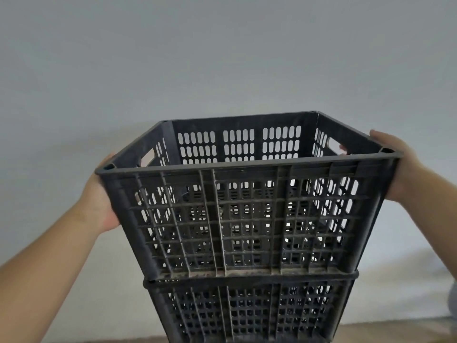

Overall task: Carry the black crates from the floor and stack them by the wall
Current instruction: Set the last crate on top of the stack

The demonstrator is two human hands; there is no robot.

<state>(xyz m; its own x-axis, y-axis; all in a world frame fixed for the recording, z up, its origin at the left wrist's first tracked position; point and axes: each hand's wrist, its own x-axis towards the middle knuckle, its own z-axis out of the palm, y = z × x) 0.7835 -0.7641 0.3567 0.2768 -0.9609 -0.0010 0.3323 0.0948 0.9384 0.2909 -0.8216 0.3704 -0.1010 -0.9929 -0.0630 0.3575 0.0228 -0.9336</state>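
Observation:
A black slotted crate (pixel 247 219) fills the middle of the view, its open top tilted slightly toward me. It rests on the rim of a second black crate (pixel 252 310) below it, close to the pale wall. My left hand (pixel 102 204) grips its left side, fingers through the handle slot. On the opposite side my right hand (pixel 398 164) holds the top corner, fingertips showing through that handle slot. The inside of the upper crate looks empty.
A plain grey-white wall (pixel 222 58) stands right behind the stack. A strip of brown floor (pixel 395 332) shows at the bottom. A blurred grey object (pixel 452 303) sits at the right edge.

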